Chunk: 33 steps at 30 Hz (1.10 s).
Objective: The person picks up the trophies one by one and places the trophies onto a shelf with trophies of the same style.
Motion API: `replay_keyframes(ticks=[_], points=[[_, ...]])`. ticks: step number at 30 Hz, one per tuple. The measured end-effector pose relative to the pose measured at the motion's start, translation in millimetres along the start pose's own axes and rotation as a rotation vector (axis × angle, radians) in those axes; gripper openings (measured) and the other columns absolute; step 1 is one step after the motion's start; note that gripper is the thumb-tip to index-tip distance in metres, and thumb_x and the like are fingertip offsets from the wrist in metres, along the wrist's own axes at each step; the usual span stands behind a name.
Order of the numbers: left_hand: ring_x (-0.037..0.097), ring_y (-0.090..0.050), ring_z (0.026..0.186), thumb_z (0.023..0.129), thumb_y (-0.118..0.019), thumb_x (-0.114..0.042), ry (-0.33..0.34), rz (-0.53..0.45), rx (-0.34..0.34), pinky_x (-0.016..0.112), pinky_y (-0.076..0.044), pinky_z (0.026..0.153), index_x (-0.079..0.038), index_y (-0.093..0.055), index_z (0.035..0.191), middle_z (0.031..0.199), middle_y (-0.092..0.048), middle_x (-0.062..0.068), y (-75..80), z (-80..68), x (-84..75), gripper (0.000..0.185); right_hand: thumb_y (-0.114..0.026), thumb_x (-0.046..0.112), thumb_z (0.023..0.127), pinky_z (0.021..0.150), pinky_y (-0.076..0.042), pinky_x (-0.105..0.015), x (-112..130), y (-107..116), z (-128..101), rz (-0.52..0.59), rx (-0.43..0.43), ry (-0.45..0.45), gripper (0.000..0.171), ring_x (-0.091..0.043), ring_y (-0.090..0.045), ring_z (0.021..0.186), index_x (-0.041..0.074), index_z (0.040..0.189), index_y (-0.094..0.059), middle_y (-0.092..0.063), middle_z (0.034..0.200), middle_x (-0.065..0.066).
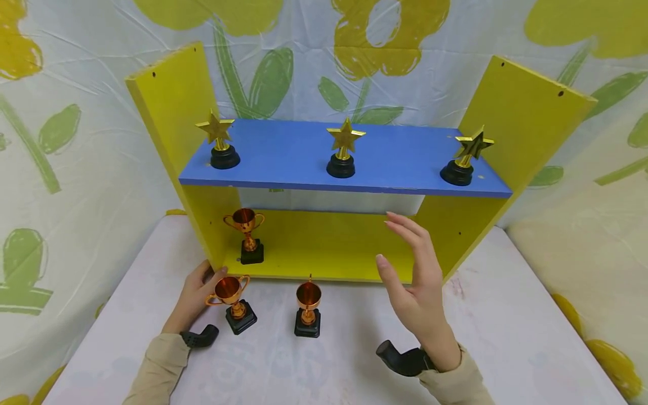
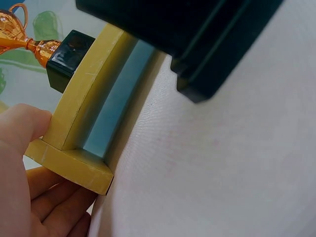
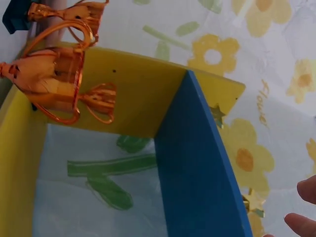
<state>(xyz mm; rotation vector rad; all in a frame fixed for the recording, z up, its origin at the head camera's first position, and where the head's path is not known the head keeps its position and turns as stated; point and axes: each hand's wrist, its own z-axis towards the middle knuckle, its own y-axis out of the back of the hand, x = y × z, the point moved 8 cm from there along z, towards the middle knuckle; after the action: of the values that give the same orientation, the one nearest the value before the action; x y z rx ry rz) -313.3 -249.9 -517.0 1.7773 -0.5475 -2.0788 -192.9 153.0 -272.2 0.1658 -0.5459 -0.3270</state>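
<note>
My left hand (image 1: 191,295) grips the lower left corner of a yellow and blue shelf (image 1: 324,247). In the left wrist view its thumb (image 2: 27,121) lies on one side of the yellow side panel (image 2: 71,168), with the fingers on the other. Raised in front of the shelf's right half, my right hand (image 1: 417,281) holds nothing, its fingers spread from the thumb. A copper trophy cup (image 1: 245,222) on a black base stands at the left of the lower board. Two more, a tilted-looking cup (image 1: 229,291) and a middle cup (image 1: 308,298), stand on the table before it.
Along the blue board (image 1: 283,149) stand three gold star trophies: left (image 1: 217,132), middle (image 1: 343,140) and right (image 1: 471,149). Yellow side panels rise at both ends. The white-covered table (image 1: 349,360) lies in front, and a flower-printed cloth (image 1: 304,67) hangs behind.
</note>
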Motion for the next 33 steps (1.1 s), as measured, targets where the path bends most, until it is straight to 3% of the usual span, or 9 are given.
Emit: replay_keyframes(ticks=[5,9,16,25,33], points=[[0.035,-0.045,0.131,0.101,-0.055,-0.040,-0.003,-0.005,-0.001,0.062,-0.031,0.110,-0.006,-0.047,0.143,0.139,-0.054,0.017,0.1,0.1,-0.8,0.054,-0.064,0.009,0.090,0.112,-0.034,-0.038,-5,-14,-6,-0.039,0.063,-0.035,0.046,-0.032,-0.045,0.131,-0.003,0.134,-0.054,-0.050,0.141,-0.020],[0.035,-0.045,0.132,0.101,-0.056,-0.040,-0.004,-0.003,-0.005,0.061,-0.031,0.110,-0.007,-0.047,0.142,0.139,-0.054,0.017,-0.3,0.5,-0.7,0.054,-0.066,0.003,0.088,0.112,-0.033,-0.037,-9,-25,-12,-0.060,0.126,-0.094,0.052,-0.029,-0.043,0.133,0.003,0.139,-0.052,-0.050,0.143,-0.012],[0.036,-0.043,0.133,0.101,-0.056,-0.040,-0.005,-0.006,-0.001,0.062,-0.029,0.111,-0.006,-0.045,0.144,0.141,-0.053,0.018,-0.7,0.1,-2.1,0.056,-0.068,-0.001,0.086,0.112,-0.033,-0.041,-15,-37,-19,-0.088,0.184,-0.162,0.057,-0.027,-0.043,0.133,0.004,0.140,-0.050,-0.049,0.144,-0.007],[0.039,-0.042,0.134,0.101,-0.055,-0.042,0.018,0.006,0.008,0.063,-0.028,0.111,-0.006,-0.044,0.144,0.141,-0.051,0.019,-1.2,-0.9,-2.4,0.057,-0.072,0.011,0.088,0.111,-0.031,-0.056,-21,-54,-30,-0.132,0.268,-0.226,0.063,-0.023,-0.041,0.134,0.011,0.145,-0.046,-0.046,0.147,-0.005],[0.038,-0.043,0.133,0.101,-0.055,-0.042,0.017,0.011,0.006,0.062,-0.029,0.111,-0.005,-0.043,0.145,0.141,-0.052,0.019,-1.4,-0.2,-2.7,0.059,-0.077,0.027,0.086,0.106,-0.037,-0.054,-23,-67,-39,-0.193,0.324,-0.290,0.067,-0.021,-0.042,0.131,0.014,0.145,-0.046,-0.048,0.144,-0.001]])
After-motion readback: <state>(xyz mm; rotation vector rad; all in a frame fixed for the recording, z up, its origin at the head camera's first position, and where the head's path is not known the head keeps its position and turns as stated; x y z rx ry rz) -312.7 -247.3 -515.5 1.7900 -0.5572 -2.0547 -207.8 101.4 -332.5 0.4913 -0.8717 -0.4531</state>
